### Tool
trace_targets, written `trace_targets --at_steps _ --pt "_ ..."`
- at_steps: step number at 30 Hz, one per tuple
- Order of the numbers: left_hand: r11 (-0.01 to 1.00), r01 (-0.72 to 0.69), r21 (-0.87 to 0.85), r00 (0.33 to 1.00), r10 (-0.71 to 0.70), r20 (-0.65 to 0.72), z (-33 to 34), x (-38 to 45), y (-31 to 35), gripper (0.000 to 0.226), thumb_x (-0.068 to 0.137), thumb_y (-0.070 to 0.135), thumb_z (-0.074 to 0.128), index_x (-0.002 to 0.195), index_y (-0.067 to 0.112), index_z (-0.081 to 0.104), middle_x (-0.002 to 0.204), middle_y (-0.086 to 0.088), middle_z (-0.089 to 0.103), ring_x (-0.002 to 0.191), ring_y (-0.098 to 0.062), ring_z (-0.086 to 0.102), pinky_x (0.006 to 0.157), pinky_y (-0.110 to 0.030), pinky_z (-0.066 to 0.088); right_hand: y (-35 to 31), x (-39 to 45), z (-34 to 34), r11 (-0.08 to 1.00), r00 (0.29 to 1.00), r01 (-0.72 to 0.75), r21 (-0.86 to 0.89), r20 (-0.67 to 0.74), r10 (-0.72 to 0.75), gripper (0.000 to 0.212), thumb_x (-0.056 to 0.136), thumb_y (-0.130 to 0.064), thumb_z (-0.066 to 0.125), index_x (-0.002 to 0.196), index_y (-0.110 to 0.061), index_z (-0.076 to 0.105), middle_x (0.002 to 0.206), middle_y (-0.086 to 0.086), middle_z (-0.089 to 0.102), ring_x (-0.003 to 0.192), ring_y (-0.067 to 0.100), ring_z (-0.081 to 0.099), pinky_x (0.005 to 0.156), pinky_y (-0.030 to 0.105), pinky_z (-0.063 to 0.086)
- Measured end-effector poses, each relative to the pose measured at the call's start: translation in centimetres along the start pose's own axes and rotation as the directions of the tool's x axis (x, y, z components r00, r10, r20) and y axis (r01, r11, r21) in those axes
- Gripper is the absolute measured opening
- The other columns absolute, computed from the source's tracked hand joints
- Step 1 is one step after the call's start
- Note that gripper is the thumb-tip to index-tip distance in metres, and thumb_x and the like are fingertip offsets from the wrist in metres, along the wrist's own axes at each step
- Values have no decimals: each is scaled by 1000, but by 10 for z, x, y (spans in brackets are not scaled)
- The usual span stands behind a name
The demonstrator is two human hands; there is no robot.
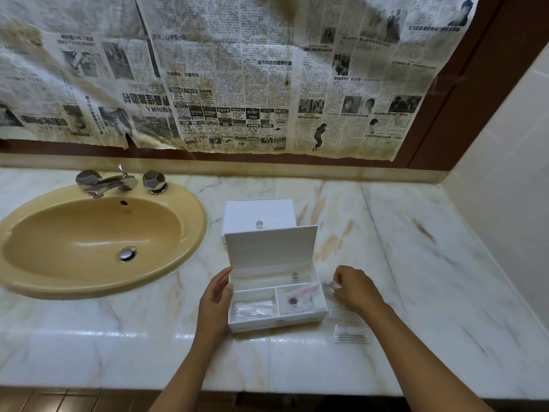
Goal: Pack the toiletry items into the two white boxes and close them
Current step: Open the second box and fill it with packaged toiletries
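The right hand [355,288] pinched a small clear packet [332,285] just right of the open box [277,298]; the left hand [215,298], fingers straight, steadied the box's left wall.

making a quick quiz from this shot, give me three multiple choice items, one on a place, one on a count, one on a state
1. Where is the sink relative to the open box?
A. to its left
B. to its right
C. in front of it

2. How many compartments does the open box show?
A. one
B. three
C. six

3. How does its lid stand?
A. shut flat
B. lying off on the counter
C. raised upright

Answers: 1 A, the sink fills the counter's left side. 2 B, one long compartment at the back and two in front. 3 C, the lid stands up behind the compartments while the left hand rests against the box's side.
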State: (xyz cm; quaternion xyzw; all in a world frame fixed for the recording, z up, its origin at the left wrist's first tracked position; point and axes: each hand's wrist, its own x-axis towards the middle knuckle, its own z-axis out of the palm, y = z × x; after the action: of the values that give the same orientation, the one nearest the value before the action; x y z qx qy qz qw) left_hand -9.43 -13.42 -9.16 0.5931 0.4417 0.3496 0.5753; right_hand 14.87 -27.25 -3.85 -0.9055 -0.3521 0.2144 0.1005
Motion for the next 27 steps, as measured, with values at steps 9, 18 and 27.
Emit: trace_targets --at_steps 9,18,27 --pt "1000 1 -9 1000 -1 9 0 0 -1 32 97 6 50 125 18 60 122 3 63 99 13 60 75 -4 48 -7 -1 -4 999 999 -4 44 38 2 21 82 -15 70 101 -12 61 102 5 62 85 20 56 73 27 45" --pt "1000 12 -1 1000 -12 6 0 -1 1 32 98 8 50 124 23 60 120 6 63 99 13 60 74 -4 48 -4 -5 -3 999 1000 2 53 21 -3 23 81 -20 70 92 -16 50 90 2 57 76 21 53 61 27 39" --pt "1000 8 -9 1000 -8 5 1 -3 4 31 98 8 49 123 23 60 119 8 63 99 10 61 72 -4 48 -11 -2 -4 989 1000 15 145 -28 -11 27 98 -15 49 125 -15 52 121 8 61 101 27 58 75 28 42"
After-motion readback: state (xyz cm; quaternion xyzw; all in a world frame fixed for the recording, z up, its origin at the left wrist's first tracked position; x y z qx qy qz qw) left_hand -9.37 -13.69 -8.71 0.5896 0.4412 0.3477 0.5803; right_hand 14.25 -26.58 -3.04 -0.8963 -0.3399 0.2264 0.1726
